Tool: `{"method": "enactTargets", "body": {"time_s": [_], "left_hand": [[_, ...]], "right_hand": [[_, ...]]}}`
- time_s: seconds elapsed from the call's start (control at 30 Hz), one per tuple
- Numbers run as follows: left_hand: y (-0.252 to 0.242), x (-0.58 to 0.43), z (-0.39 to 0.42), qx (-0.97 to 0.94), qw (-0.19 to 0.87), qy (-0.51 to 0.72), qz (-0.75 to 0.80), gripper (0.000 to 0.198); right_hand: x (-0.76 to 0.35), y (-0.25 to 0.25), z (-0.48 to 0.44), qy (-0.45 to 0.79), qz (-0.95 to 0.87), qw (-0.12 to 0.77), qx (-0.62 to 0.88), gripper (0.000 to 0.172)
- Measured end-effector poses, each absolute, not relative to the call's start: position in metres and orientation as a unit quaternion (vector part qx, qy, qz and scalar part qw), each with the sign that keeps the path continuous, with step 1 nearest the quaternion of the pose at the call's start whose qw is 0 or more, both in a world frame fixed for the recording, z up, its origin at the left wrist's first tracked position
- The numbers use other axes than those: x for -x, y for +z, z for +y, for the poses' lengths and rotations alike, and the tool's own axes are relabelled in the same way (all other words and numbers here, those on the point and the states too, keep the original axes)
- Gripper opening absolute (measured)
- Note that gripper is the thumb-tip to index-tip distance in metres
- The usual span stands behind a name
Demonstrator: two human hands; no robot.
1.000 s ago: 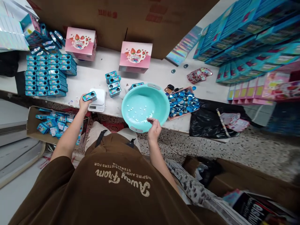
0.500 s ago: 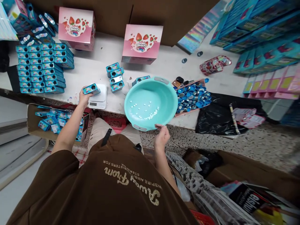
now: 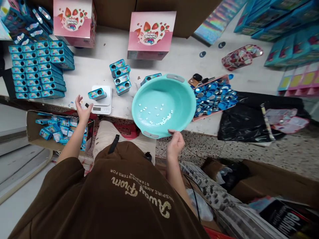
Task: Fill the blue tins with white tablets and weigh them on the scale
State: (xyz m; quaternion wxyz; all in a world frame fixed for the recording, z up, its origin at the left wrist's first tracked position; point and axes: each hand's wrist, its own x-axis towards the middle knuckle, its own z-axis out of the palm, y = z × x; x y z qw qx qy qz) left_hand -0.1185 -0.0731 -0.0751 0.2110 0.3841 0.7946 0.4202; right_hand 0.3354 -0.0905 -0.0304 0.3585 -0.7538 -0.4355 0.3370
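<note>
A small blue tin (image 3: 97, 94) with a dark round opening rests on the white digital scale (image 3: 107, 99). Just left of the scale is my left hand (image 3: 84, 111), its fingers spread and apart from the tin; a small dark spot shows near its thumb. My right hand (image 3: 175, 145) is closed in a pinch at the near rim of the turquoise basin (image 3: 163, 94). What its fingertips hold, if anything, I cannot make out. Inside the basin lie many small white tablets (image 3: 164, 120), mostly gathered toward the near right side. Several blue tins (image 3: 122, 79) stand between scale and basin.
Stacked blue tins (image 3: 37, 73) fill the table's left side. Below them, an open carton (image 3: 35, 132) holds more tins. Two pink boxes (image 3: 151, 36) stand at the back. Right of the basin are a tray of blue caps (image 3: 214, 98) and a black plastic bag (image 3: 231, 122).
My left hand has let go of the blue tin, leaving it on the scale, and drawn back left with fingers spread. My right hand stays pinched by the basin rim. The view has shifted slightly.
</note>
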Motion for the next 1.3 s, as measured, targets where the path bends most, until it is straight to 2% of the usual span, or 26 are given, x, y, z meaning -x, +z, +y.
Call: {"method": "enactTargets", "body": {"time_s": [0.13,0.33,0.53,0.73,0.9,1.17,1.3], "left_hand": [[-0.08,0.109,-0.126,-0.33,0.097,0.444,0.827,0.054],[-0.101,0.108,-0.165,-0.295,0.011,0.459,0.838,0.034],[-0.125,0.112,-0.192,-0.319,-0.032,0.491,0.81,0.03],[-0.164,0.093,-0.239,-0.349,-0.032,0.523,0.777,0.028],[-0.177,0.077,-0.272,-0.37,-0.048,0.512,0.774,0.028],[-0.171,0.059,-0.277,-0.381,-0.085,0.536,0.749,0.025],[-0.159,0.044,-0.264,-0.401,-0.032,0.546,0.735,0.025]], "right_hand": [[-0.335,-0.048,-0.086,0.278,-0.483,0.379,0.739,0.05],[-0.322,-0.064,-0.075,0.188,-0.583,0.435,0.66,0.045],[-0.31,-0.074,-0.077,0.091,-0.591,0.525,0.606,0.044],[-0.307,-0.095,-0.122,0.037,-0.577,0.583,0.571,0.044],[-0.315,-0.1,-0.165,0.028,-0.612,0.564,0.554,0.042],[-0.325,-0.106,-0.181,0.044,-0.593,0.563,0.573,0.043],[-0.328,-0.116,-0.187,0.057,-0.603,0.551,0.574,0.038]]}}
